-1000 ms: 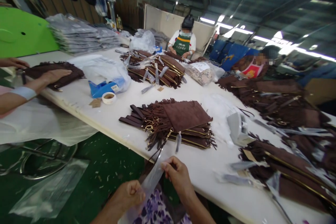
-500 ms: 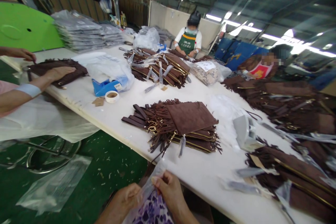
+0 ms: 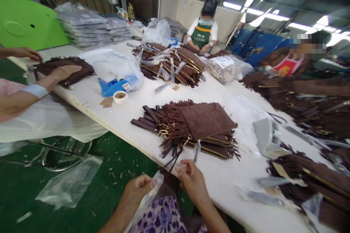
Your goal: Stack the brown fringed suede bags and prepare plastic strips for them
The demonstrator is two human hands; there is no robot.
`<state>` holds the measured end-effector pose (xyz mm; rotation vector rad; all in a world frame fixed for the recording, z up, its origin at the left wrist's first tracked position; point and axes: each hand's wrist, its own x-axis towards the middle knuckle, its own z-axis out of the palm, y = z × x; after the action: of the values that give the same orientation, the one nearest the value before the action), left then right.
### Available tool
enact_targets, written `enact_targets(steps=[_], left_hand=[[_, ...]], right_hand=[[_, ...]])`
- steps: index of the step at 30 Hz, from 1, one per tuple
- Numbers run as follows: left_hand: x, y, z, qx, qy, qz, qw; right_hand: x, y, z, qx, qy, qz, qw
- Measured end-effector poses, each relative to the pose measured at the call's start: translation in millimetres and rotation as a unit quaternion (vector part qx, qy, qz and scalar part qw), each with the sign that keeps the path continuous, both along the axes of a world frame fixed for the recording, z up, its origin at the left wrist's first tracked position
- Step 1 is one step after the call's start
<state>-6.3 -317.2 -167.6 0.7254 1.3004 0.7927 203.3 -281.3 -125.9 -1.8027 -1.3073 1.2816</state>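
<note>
My left hand [image 3: 138,191] pinches a clear plastic bag [image 3: 149,194] above my lap, at the table's near edge. To its right, my right hand [image 3: 191,180] is raised by the table edge with thumb and fingers drawn together; anything between them is too small to make out. Just beyond lies a pile of brown fringed pouches [image 3: 206,120] with gold zips and clasps. One dark wrist strap [image 3: 175,162] hangs from the pile over the edge between my hands. A wrapped tag [image 3: 197,151] lies against the pile's front.
A blue tape dispenser [image 3: 115,86] and tape roll [image 3: 120,97] stand left. A grey dispenser [image 3: 266,136] is at right, near more brown pouches [image 3: 314,185]. A person's hand [image 3: 65,72] presses a pouch at far left. Two people work across the white table [image 3: 109,114].
My right hand has let go of the plastic bag and moved up and right, toward the strap. My left hand still holds the bag. The view has shifted slightly.
</note>
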Motion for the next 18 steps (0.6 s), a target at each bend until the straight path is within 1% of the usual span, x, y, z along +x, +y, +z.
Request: enact_targets(steps=[2, 4, 7, 11, 15, 18], left_hand=[[-8, -2, -1.0, 0.005, 0.027, -0.013, 1.0], [-14, -2, 2.6, 0.014, 0.047, -0.027, 0.998], [-21, -1, 11.7, 0.033, 0.061, -0.049, 0.996], [-32, 1, 19.2, 0.045, 0.098, -0.047, 0.993], [-43, -1, 16.9, 0.034, 0.134, -0.045, 0.989], [-47, -3, 8.4, 0.028, 0.133, -0.031, 0.99]], right_hand=[[0, 15, -1.0, -0.004, -0.021, -0.023, 1.0], [-8, 25, -5.3, -0.019, -0.014, -0.022, 0.999], [-24, 31, -12.9, -0.036, 0.002, -0.018, 0.999], [-35, 32, -15.2, -0.052, 0.054, -0.038, 0.996], [-37, 34, -10.0, -0.086, 0.157, -0.08, 0.981], [-38, 34, -5.6, -0.105, 0.232, -0.099, 0.962]])
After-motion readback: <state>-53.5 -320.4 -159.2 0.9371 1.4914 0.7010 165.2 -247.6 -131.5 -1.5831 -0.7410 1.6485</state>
